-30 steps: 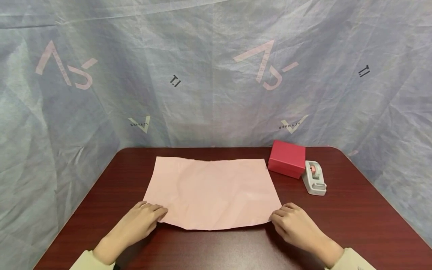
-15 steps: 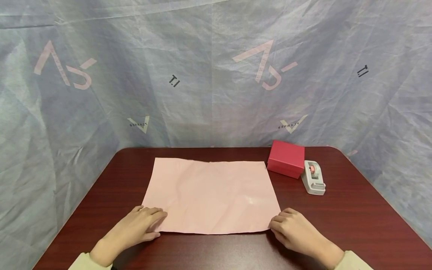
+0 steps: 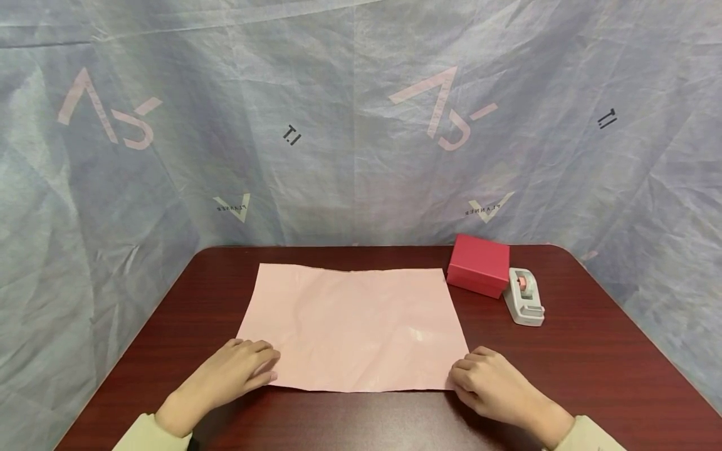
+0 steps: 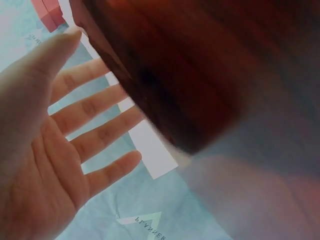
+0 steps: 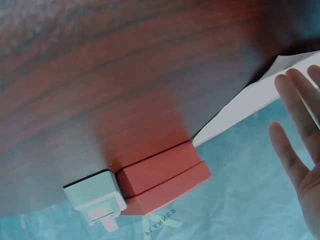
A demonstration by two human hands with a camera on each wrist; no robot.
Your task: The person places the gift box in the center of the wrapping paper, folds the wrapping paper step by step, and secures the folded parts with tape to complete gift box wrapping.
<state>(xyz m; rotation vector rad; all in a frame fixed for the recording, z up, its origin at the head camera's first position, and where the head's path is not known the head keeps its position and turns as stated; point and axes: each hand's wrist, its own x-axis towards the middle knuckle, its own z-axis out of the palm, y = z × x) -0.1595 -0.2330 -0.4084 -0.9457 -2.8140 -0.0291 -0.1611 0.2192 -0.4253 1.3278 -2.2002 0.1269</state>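
Note:
A pale pink sheet of paper [image 3: 355, 326] lies on the dark red-brown table [image 3: 361, 419], its long side facing me and a few soft creases across it. At its near left corner rests my left hand [image 3: 231, 373], fingers over the paper; in the left wrist view those fingers [image 4: 100, 107] are straight and spread, with the thumb apart. My right hand [image 3: 493, 385] touches the near right corner. In the right wrist view its fingers [image 5: 297, 112] look straight, with their tips at the paper; its thumb is hidden.
A red box [image 3: 479, 264] stands at the table's back right, just beyond the paper's far right corner. Beside it is a white tape dispenser [image 3: 526, 297] with a roll in it. Grey-blue printed cloth [image 3: 355, 156] hangs behind and along both sides.
The paper's near edge has come slightly toward me and lies flatter. Both hands have moved a little nearer with it. My left thumb has spread out and then drawn back toward the fingers.

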